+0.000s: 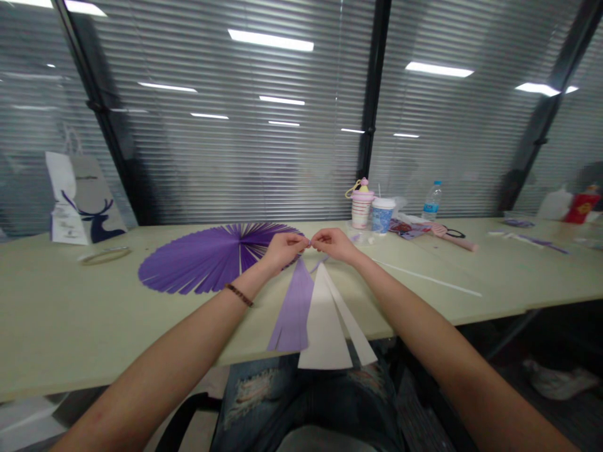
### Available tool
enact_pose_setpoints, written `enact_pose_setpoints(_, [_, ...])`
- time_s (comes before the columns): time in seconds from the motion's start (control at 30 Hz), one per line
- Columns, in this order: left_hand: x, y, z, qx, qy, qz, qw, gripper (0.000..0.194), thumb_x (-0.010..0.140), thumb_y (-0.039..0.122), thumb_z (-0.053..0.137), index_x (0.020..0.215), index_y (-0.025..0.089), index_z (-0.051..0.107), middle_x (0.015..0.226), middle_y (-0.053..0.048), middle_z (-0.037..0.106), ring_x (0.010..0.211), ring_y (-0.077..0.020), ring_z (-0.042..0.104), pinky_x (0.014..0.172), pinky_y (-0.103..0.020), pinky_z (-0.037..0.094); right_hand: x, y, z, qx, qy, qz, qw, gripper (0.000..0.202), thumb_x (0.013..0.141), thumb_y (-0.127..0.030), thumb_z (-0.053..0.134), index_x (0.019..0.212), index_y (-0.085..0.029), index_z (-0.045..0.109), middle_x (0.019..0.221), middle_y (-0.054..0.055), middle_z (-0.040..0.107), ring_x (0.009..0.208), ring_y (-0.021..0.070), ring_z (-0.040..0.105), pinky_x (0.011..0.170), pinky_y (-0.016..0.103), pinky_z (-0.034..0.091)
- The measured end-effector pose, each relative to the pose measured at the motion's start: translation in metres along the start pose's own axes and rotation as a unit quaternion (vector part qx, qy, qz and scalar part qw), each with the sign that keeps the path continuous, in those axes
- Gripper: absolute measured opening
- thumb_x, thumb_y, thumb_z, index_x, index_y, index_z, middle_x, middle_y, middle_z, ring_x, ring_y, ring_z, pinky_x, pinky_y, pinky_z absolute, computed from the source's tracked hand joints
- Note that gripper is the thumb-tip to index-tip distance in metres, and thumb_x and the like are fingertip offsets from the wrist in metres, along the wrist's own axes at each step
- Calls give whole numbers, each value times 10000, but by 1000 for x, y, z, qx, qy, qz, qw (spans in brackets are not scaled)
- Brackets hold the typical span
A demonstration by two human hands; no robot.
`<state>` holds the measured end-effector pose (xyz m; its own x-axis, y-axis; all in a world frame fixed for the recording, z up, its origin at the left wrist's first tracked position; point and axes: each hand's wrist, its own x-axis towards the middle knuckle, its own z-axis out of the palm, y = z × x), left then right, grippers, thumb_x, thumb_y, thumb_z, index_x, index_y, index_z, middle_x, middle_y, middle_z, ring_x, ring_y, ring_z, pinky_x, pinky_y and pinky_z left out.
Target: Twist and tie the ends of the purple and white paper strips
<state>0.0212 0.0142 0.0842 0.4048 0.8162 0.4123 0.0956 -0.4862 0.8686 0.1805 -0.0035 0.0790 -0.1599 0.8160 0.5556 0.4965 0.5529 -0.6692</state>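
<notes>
My left hand and my right hand meet above the table, thumbs and fingertips pinched together. What they pinch is small, seems purple, and is too tiny to name. Just below them lie fanned light purple paper strips and white paper strips, with their wide ends reaching over the table's front edge. A short, thin purple strip is by the narrow ends. Left of my hands, a big round fan of dark purple paper strips is spread flat, partly hidden behind my left hand and forearm.
A roll of tape and a paper bag are at the left. Behind my right hand stand a pink-lidded cup, a blue paper cup and a water bottle. A long white strip lies at right.
</notes>
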Motion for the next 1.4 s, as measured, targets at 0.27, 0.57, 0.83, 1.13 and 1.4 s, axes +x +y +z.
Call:
enact_pose_setpoints(0.27, [0, -1, -1, -9, 1, -5, 1000, 260, 598, 305, 640, 744, 90, 653, 681, -80, 635, 585, -118, 535, 559, -228, 395, -2, -3, -2, 13, -8, -1, 1000, 219, 654, -300, 582, 731, -100, 625, 625, 53, 622, 520, 98, 543, 504, 199, 429])
enact_pose_setpoints(0.57, [-1, 0, -1, -12, -11, -2, 1000, 260, 591, 320, 649, 741, 108, 653, 654, -55, 624, 568, -107, 518, 547, -224, 381, -1, 5, -6, 11, 20, 11, 1000, 230, 598, -332, 628, 639, -106, 621, 575, 44, 602, 496, 99, 516, 463, 197, 389])
enact_pose_setpoints(0.83, [-1, 1, -1, -16, -10, 3, 1000, 193, 630, 302, 605, 688, 119, 623, 611, -19, 589, 525, -77, 471, 495, -193, 343, -2, -2, -5, 67, -12, 31, 997, 221, 622, -306, 601, 707, -104, 631, 631, 48, 622, 512, 89, 525, 504, 204, 421])
enact_pose_setpoints(1.13, [0, 0, 3, -9, 40, -2, 999, 144, 617, 241, 590, 685, 114, 595, 605, -18, 577, 520, -85, 482, 493, -200, 366, -2, -4, -4, 98, -11, 51, 994, 197, 616, -273, 599, 713, -103, 626, 628, 40, 620, 504, 78, 515, 505, 201, 419])
enact_pose_setpoints(1.4, [-2, 3, 2, -4, 38, 3, 999, 182, 583, 262, 630, 689, 114, 627, 631, -39, 612, 526, -95, 500, 501, -211, 375, -3, -8, -4, 104, -14, 57, 993, 186, 613, -271, 607, 702, -108, 625, 624, 36, 620, 500, 77, 512, 502, 203, 415])
